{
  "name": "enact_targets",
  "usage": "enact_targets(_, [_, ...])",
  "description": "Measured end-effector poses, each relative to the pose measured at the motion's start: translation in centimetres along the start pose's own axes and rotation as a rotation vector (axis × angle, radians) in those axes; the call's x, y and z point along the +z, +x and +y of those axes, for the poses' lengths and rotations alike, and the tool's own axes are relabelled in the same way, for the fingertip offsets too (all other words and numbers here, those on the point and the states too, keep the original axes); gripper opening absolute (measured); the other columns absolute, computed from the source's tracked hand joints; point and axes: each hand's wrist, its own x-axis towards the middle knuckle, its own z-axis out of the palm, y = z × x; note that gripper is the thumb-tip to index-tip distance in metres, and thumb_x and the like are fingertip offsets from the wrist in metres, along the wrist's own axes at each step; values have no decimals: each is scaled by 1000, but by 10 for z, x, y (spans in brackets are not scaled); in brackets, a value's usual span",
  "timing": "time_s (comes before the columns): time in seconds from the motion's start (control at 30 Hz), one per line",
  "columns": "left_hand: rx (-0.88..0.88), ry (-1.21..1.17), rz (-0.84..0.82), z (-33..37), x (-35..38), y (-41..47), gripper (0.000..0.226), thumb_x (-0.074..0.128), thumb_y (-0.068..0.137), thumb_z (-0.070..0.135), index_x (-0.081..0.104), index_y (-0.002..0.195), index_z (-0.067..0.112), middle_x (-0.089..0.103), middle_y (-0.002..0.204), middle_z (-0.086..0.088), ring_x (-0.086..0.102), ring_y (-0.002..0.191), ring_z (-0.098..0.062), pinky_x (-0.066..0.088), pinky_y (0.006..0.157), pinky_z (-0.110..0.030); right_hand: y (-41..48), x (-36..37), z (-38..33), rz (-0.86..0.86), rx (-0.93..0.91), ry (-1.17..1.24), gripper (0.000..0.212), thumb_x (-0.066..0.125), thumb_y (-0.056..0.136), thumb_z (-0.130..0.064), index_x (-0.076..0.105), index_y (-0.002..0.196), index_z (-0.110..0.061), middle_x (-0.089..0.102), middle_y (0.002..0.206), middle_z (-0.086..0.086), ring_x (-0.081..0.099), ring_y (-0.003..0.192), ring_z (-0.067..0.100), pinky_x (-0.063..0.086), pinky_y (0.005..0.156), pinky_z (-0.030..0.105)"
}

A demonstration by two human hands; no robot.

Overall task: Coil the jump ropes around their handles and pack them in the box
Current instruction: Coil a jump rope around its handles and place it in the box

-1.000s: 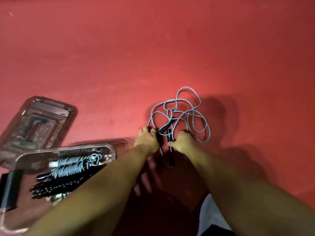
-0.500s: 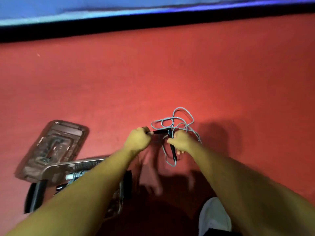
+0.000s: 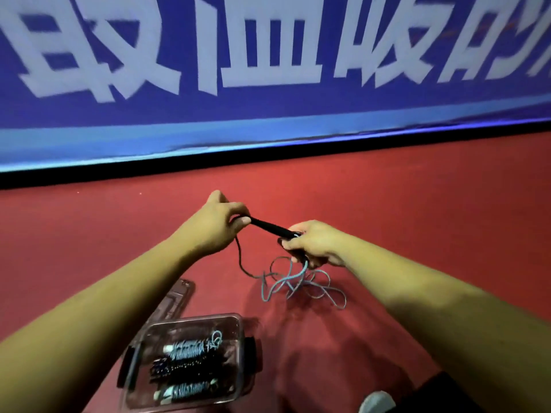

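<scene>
Left hand [image 3: 216, 225] pinches one end of a black handle [image 3: 268, 226], held above the red floor [image 3: 417, 204]. Right hand [image 3: 316, 242] has its fingers curled round the other end; what else it grips is hidden. The rope [image 3: 298, 283] hangs from both hands to a loose tangle on the floor. Clear box [image 3: 238, 323] holds coiled ropes [image 3: 190, 347], count unclear. Lid [image 3: 179, 299] is largely hidden behind the left forearm. Banner [image 3: 268, 108] lettering is blurred.

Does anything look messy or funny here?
Yes: the blue rope lies in a loose tangle on the red floor below the right hand, unlike the neatly coiled ropes in the clear box.
</scene>
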Motion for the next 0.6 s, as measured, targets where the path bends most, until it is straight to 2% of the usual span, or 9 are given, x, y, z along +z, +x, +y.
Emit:
enact_targets(0.1, [-145,-197,287,16,-21,-27,33,66,92,35,48,116,19,54,80,-3,54,74,-20,38,68,-34,-16,11,-24,34,34,250,7,62,94,-12,59,93,-18,56,60,6,52,46,12,37,43,17])
enact_targets(0.17, [-223,-371,524,27,-26,-47,39,69,89,39,41,104,17,58,91,-2,58,75,-13,45,70,-36,-21,19,-38,74,60,425,6,61,94,-11,60,96,-17,57,60,8,49,44,13,38,44,19])
enact_targets(0.2, [-211,-387,565,29,-26,-54,41,70,87,44,42,98,17,58,94,-2,59,77,-13,47,71,-36,-22,25,-45,80,70,527,5,59,96,-11,60,96,-16,56,60,9,46,43,14,38,43,18])
enact_targets(0.23, [-187,-385,487,32,-24,-59,44,69,84,52,44,94,17,60,92,-1,59,76,-13,47,70,-34,-22,29,-48,79,78,628,6,56,97,-10,58,95,-15,55,60,9,44,43,14,38,42,18])
enact_targets(0.3, [-123,-419,136,36,-20,-62,51,65,75,69,51,92,23,66,83,6,60,73,-9,48,69,-29,-16,39,-55,100,101,777,11,53,98,-9,56,90,-15,55,61,7,48,44,14,41,43,18])
enact_targets(0.37, [-57,-367,-88,32,-12,-59,38,69,78,60,56,92,28,69,78,8,61,69,-5,48,67,-28,-10,47,-61,104,117,848,15,51,98,-7,54,87,-16,55,66,6,55,52,16,45,46,22])
enact_targets(0.43, [9,-235,-74,27,-11,-54,14,67,89,30,56,81,31,65,65,9,56,60,-1,41,62,-28,-7,50,-65,84,106,803,12,52,98,-8,54,89,-16,55,67,5,55,51,16,42,47,22])
enact_targets(0.47, [27,-225,-41,25,-13,-51,19,62,92,21,55,77,30,62,61,9,54,57,-2,39,60,-28,-7,50,-66,83,90,735,9,53,97,-10,54,93,-17,57,65,5,54,45,14,39,46,21])
enact_targets(0.6, [84,-453,89,17,-29,-42,24,47,103,35,59,89,18,55,59,6,52,54,-7,41,56,-25,-10,32,-65,171,-37,215,9,56,98,-26,60,103,-19,64,71,13,51,36,12,33,37,16])
